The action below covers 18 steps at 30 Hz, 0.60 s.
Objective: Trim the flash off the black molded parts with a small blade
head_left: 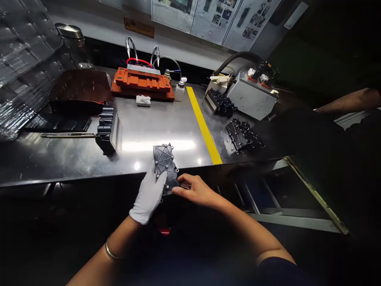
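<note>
1. You are in what looks like a factory workshop, at a metal-topped workbench (pixel 154 123).
2. Near its far edge you have an orange fixture (pixel 143 82).
3. Further right, a ribbed hose (pixel 232 58) arches behind a grey box (pixel 253 95).
4. A yellow stripe (pixel 204 126) runs down to the edge nearest you.
5. Beyond the far edge, sheets with photos (pixel 212 24) face you.

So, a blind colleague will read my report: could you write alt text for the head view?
A person's white-gloved left hand holds a dark ribbed casing at the front edge of a metal workbench, the bare right hand at the casing's lower right. An orange fixture stands farther back, and black parts lie right of a yellow stripe.
</note>
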Available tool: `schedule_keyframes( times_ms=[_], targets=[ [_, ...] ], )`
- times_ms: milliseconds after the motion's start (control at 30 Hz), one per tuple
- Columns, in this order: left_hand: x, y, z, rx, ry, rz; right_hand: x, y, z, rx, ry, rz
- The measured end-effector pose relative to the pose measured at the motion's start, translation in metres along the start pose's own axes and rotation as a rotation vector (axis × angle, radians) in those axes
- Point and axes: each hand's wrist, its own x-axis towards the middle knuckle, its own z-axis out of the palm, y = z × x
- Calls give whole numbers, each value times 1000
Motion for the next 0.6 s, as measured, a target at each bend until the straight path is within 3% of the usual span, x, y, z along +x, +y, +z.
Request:
schedule_keyframes(
  times_ms=[67, 167, 300, 467, 600],
  targets=[
    [-8, -3, -10, -32, -6, -33, 6, -10, 0, -67, 10, -82],
    [-27, -10, -23, -144, -43, -128, 30, -14, -14, -282, 225, -68],
    [-46, -19, -29, -201, 0, -206, 57, -16, -16, -469, 167, -49],
    [-49, -18, -29, -160, 15, -229, 60, -21, -4, -594, 94, -75],
    [-49, -16, -32, -138, -7, -228, 58, -19, -4, -642, 173, -206]
  ],
)
